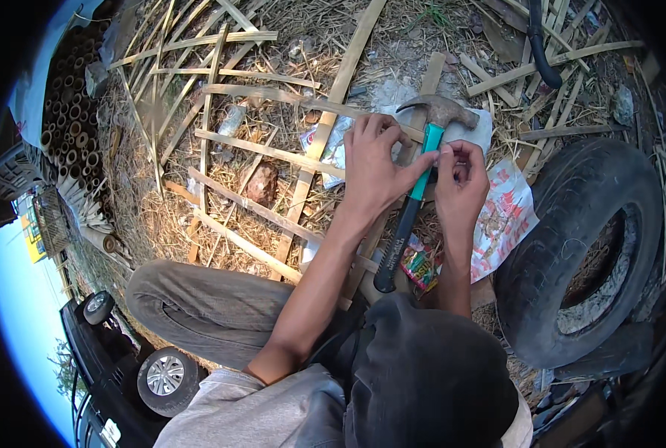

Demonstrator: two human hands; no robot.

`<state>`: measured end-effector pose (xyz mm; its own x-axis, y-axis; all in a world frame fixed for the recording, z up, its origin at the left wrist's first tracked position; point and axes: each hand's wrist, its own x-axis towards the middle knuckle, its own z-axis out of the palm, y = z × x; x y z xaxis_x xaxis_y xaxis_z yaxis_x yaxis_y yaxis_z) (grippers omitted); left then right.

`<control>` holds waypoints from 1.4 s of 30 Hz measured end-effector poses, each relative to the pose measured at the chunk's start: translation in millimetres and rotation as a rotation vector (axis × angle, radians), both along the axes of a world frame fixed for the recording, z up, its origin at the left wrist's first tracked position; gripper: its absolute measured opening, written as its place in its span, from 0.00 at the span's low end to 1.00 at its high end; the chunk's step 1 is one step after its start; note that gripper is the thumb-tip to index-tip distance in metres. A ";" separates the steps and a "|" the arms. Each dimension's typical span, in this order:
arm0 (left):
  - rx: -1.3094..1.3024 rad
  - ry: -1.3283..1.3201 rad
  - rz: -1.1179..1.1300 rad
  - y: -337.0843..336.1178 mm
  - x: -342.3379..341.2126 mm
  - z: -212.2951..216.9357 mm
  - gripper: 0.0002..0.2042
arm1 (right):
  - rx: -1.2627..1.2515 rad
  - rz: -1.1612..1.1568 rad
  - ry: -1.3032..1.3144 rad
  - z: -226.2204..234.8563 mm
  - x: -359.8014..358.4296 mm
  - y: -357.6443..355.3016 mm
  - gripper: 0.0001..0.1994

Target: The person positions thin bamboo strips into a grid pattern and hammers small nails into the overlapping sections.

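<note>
A claw hammer [404, 224] with a rusty head and a teal-and-black handle lies across the bamboo lattice in front of me. Left of its head, my left hand [378, 160] curls its fingers over a bamboo strip [325, 105], with the thumb reaching across the handle. My right hand [460, 179] is on the handle's other side, thumb and index finger pinched close to the left thumb's tip. Whatever that pinch holds is too small or hidden to make out. Under the hands, another bamboo strip [431, 78] runs away from me, partly covered by the hammer.
A worn tyre [527, 246] stands at the right beside a red-and-white sheet [505, 216]. A colourful packet [421, 265] lies by the hammer handle. Cut bamboo poles [72, 112] are stacked far left. A dark vehicle [101, 358] is at the lower left.
</note>
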<state>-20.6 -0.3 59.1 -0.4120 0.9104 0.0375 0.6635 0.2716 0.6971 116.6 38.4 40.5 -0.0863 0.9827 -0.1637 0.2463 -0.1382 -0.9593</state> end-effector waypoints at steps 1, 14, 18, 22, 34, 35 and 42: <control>-0.089 0.082 -0.013 1.6 8.6 11.2 0.15 | -0.022 -0.060 0.082 -5.9 4.4 -1.7 0.07; -0.332 0.184 0.027 -8.6 56.9 -1.4 0.20 | -0.171 -0.087 0.215 26.1 3.3 4.0 0.07; -0.156 -0.005 0.187 -1.6 73.1 -6.6 0.22 | -0.130 0.035 0.055 25.0 -10.7 11.6 0.06; -0.179 0.069 0.161 -10.9 56.6 5.1 0.18 | 0.087 0.216 -0.166 14.2 -19.9 29.1 0.06; 0.186 -0.076 -0.137 4.3 -25.8 -33.9 0.10 | 0.384 0.226 -0.242 -16.3 -17.6 21.4 0.08; 0.199 -0.107 -0.134 4.1 -25.9 -36.6 0.10 | 0.393 0.233 -0.263 -17.0 -17.6 20.7 0.08; 0.179 -0.092 -0.138 5.9 -26.5 -39.1 0.09 | 0.422 0.215 -0.258 -17.2 -18.4 19.8 0.07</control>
